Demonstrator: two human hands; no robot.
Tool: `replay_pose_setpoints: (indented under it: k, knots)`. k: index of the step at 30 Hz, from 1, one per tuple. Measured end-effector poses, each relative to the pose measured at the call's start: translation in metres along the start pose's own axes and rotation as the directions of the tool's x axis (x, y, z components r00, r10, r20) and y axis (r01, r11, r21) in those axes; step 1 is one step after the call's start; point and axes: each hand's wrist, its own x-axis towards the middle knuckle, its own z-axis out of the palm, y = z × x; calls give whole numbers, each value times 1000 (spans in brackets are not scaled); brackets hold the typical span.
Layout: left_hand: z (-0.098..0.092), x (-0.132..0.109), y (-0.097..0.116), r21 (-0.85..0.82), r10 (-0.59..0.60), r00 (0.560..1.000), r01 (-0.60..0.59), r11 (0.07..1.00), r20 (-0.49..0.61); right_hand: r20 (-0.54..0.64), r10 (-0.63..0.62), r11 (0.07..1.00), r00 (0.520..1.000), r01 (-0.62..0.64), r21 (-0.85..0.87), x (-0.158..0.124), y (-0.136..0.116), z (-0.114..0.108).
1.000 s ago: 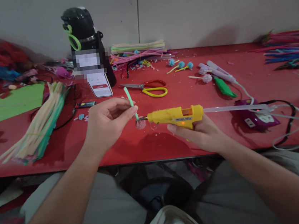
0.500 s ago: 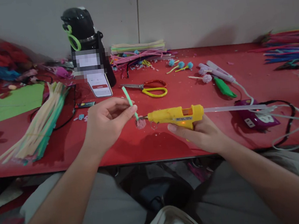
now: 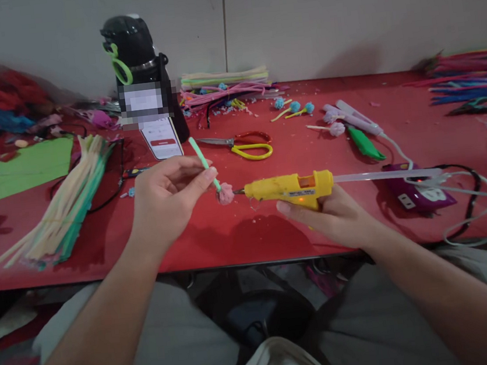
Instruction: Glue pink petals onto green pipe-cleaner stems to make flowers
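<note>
Thumb and fingers of my left hand [image 3: 170, 196] pinch a light green stem [image 3: 200, 155], which slants down to a small pink flower-like piece [image 3: 226, 193] at its lower end. My right hand [image 3: 335, 213] is wrapped round a yellow glue gun [image 3: 288, 187] that points left, a small orange light glowing on it. The gun's metal tip lies just right of the pink piece; whether they touch I cannot tell. A long clear glue stick [image 3: 383, 175] sticks out of the gun's back. Scissors [image 3: 252, 146] with red and yellow handles lie beyond, on the red table [image 3: 215, 244].
At left are a bundle of cream and green stems [image 3: 65, 203] and a green sheet [image 3: 26, 166]. A phone [image 3: 162, 139] leans on a black bottle [image 3: 129, 49]. Blue flower pieces [image 3: 294, 106] lie behind; a purple power strip [image 3: 420, 191] with cables sits right.
My left hand has shifted slightly left with the stem, and the pink piece has turned to show more. The glue gun has moved a little right, its tip now at the piece's right side.
</note>
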Motion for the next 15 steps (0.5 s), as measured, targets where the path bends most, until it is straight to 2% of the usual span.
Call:
replay_pose_setpoints:
  k: [2, 4, 6, 8, 10, 13, 15]
  knots:
    - [-4, 2, 0, -5, 8, 1000, -8, 1000, -12, -9, 21, 1000, 1000, -21, -12, 1, 4, -7]
    - [-10, 6, 1, -12, 21, 1000, -21, 1000, -13, -68, 60, 995, 996, -65, -72, 5, 12, -19]
    - [-20, 11, 1, -26, 33, 999, -34, 999, -10, -198, 83, 977, 977, -119, -179, 11, 26, -34]
    - [-31, 19, 0, -43, 60, 997, -63, 997, -55, -352, 56, 936, 934, -172, -307, 20, 44, -50]
    - [-40, 27, -4, -39, 40, 995, -44, 998, -93, -457, 39, 867, 889, -258, -426, 30, 62, -64]
    - [-50, 37, -13, -68, 4, 993, -12, 998, -118, -491, 67, 830, 868, -322, -456, 38, 81, -77]
    - [-53, 42, -19, -62, 17, 991, -25, 998, -131, -484, 108, 786, 868, -373, -494, 34, 86, -86]
